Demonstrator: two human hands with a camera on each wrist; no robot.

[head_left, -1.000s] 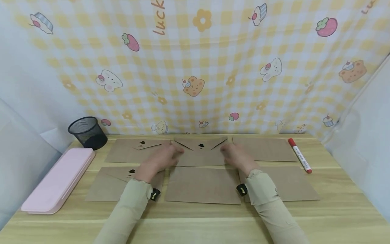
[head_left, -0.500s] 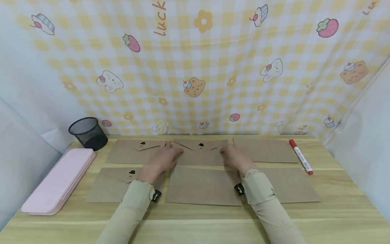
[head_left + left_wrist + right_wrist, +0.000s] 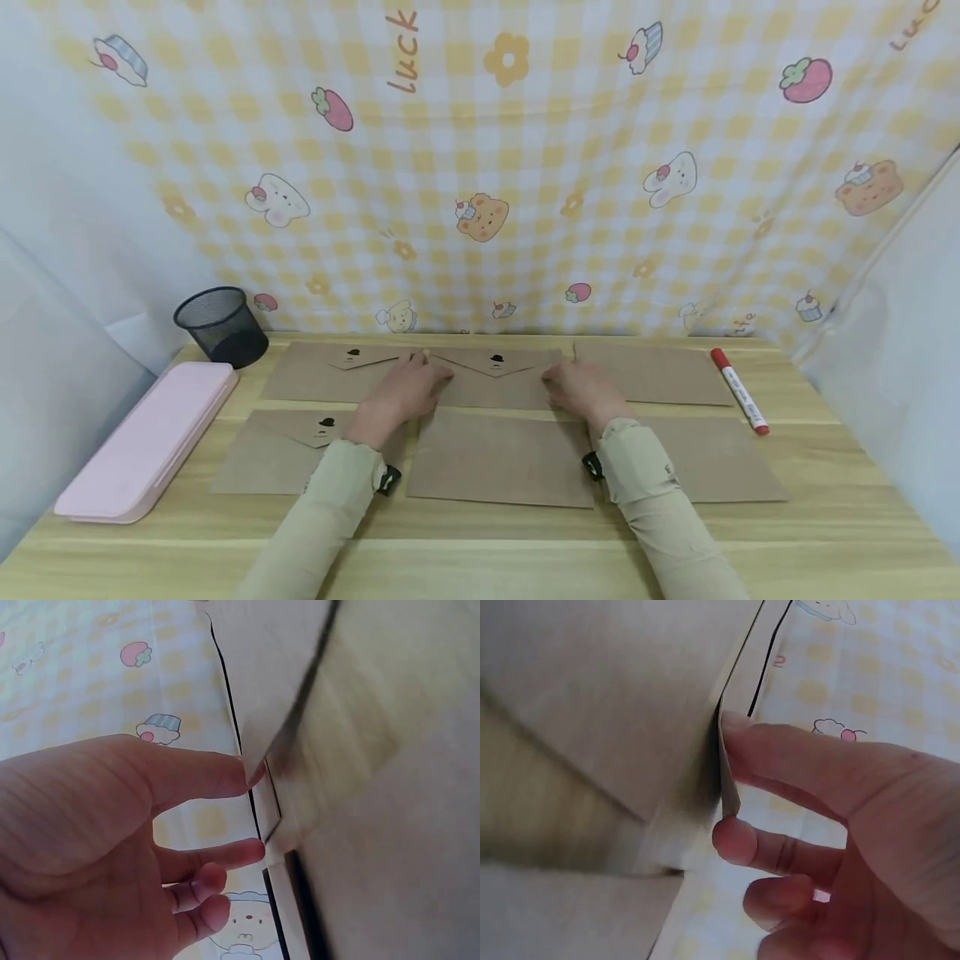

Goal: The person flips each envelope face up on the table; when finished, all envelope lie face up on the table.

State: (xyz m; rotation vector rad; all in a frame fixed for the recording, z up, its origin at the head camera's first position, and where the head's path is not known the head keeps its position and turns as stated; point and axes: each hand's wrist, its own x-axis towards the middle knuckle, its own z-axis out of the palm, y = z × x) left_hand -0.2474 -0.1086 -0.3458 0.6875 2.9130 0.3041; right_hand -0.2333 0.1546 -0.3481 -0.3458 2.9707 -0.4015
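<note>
Two-handed pinch over a wood-grain table [image 3: 480, 571]

The left hand [image 3: 401, 390] and right hand [image 3: 588, 390] pinch opposite edges of the brown envelope [image 3: 491, 390], middle of the back row, with five other envelopes [image 3: 498, 462] laid around it. A yellow-checked cloth [image 3: 420, 150] printed with strawberries hangs behind, flanked by white sheeting [image 3: 60, 208]. A black mesh cup [image 3: 232, 337] and pink case [image 3: 150, 442] occupy the left; a red-capped marker [image 3: 740, 392] lies right.

A black mesh cup [image 3: 227, 332] stands just behind a pink case [image 3: 146, 446] on the surface [image 3: 480, 567]; a red-capped marker [image 3: 740, 392] lies at right, a yellow-checked cloth [image 3: 420, 150] hanging behind.
</note>
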